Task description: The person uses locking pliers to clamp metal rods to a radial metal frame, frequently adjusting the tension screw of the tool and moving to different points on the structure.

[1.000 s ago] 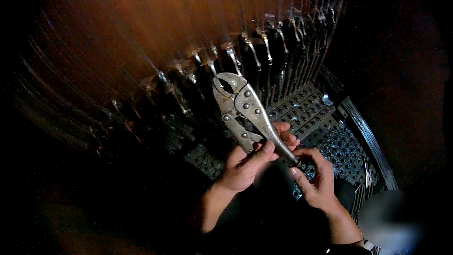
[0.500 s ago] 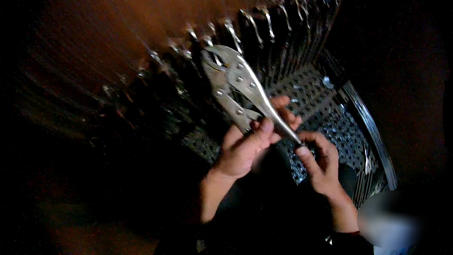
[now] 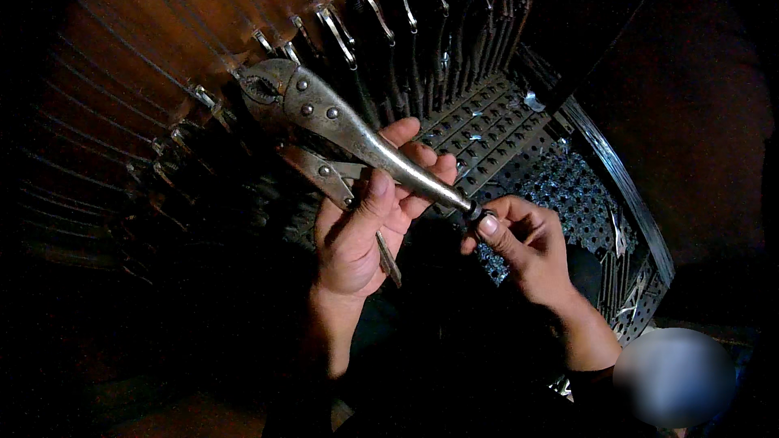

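A pair of metal locking pliers lies slanted across both hands, its curved toothed jaws at the upper left. My left hand supports it from below, palm up, with the thumb against the lower handle and the fingers behind the upper one. The lower handle's end sticks out across the palm. At the upper handle's tail, my right hand pinches the dark adjusting screw between thumb and fingers. A small gap shows between the jaw tips.
Beyond the pliers, a row of metal hooks hangs along stretched strands. A perforated metal platform lies below, strewn with shiny scraps. A curved metal edge borders it on the right. Much of the surroundings is dark.
Both hands and the pliers have shifted left; the pliers lie flatter, jaws pointing more to the left. The handle's lower end now shows below my left palm. My right hand stays at the screw end.
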